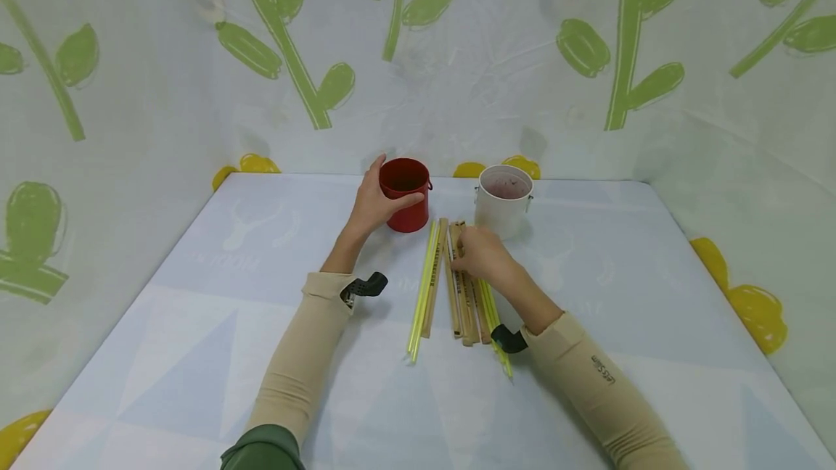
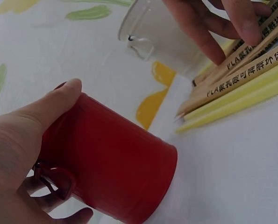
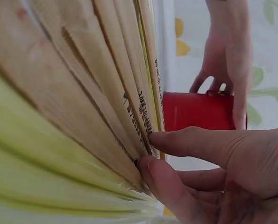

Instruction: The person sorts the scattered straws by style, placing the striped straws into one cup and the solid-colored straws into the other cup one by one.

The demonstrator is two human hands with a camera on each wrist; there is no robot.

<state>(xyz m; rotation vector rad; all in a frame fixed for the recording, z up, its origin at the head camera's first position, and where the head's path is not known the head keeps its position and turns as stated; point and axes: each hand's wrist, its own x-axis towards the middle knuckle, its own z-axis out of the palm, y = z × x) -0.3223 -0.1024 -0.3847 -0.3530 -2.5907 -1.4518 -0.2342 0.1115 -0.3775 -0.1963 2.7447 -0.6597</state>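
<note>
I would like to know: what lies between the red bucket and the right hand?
In the head view, yellow straws and paper-wrapped straws lie between the red bucket and the right hand.

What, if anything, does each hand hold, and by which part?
Left hand: red pail, by its side near the rim. Right hand touches paper-wrapped straws toward their far ends; whether it pinches any is unclear.

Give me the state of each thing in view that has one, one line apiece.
Red bucket: upright, open-topped, gripped by the left hand.
White bucket: upright, open-topped.
Paper-wrapped sticks: lying bunched, touched by the right hand.
Yellow sticks: lying down, some at each side of the bunch.
</note>
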